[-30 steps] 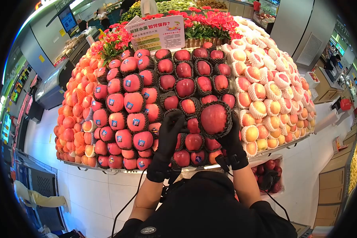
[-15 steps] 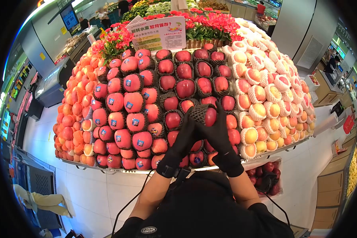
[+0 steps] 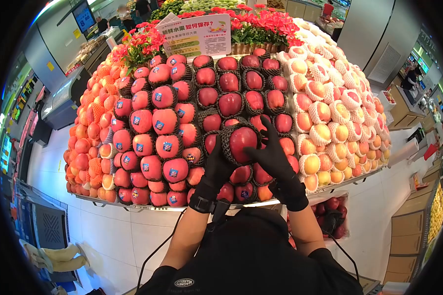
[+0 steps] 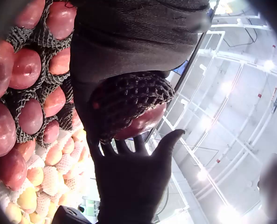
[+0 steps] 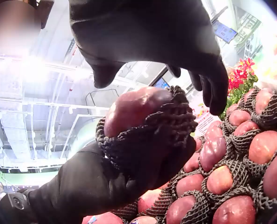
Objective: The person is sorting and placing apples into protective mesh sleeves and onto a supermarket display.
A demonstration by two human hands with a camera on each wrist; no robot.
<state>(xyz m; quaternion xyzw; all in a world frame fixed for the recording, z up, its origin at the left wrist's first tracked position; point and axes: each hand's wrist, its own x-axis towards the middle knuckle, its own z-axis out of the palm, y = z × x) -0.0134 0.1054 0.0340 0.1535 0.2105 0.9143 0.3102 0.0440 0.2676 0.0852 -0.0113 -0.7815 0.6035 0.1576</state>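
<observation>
Black mesh sleeve [image 3: 226,139] wraps part of a large red apple [image 3: 243,142], bare skin facing up to the head camera. Gloved left hand [image 3: 216,166] grips it from 8 o'clock, fingers around the mesh; right wrist view shows the apple cradled from below. Right hand [image 3: 276,162] at 4 o'clock: fingers spread, nothing clasped, thumb pointing in over the fruit. Right wrist view shows a gap between thumb and apple; whether the other fingertips touch, cannot tell.

Half a second back: both hands meet about the apple, mesh mostly uppermost. Now red skin shows instead, the apple sits slightly toward 9 o'clock, and the right fingers stand apart. One second back: apple in the right hand alone, left hand off to its 9 o'clock side.

Apple is held over the near part of the block of meshed red apples [image 3: 230,104], whose rows run up to 12 o'clock. At 9, stickered apples [image 3: 164,121]; farther out, orange-red fruit [image 3: 83,151]. Between 2 and 3, pale-netted fruit [image 3: 338,112]. Printed sign [image 3: 197,37] at 11, red flowers [image 3: 275,29] near 12. Low at 4, bagged dark red apples [image 3: 332,203]. Far off at 10, lit screen [image 3: 83,16].
</observation>
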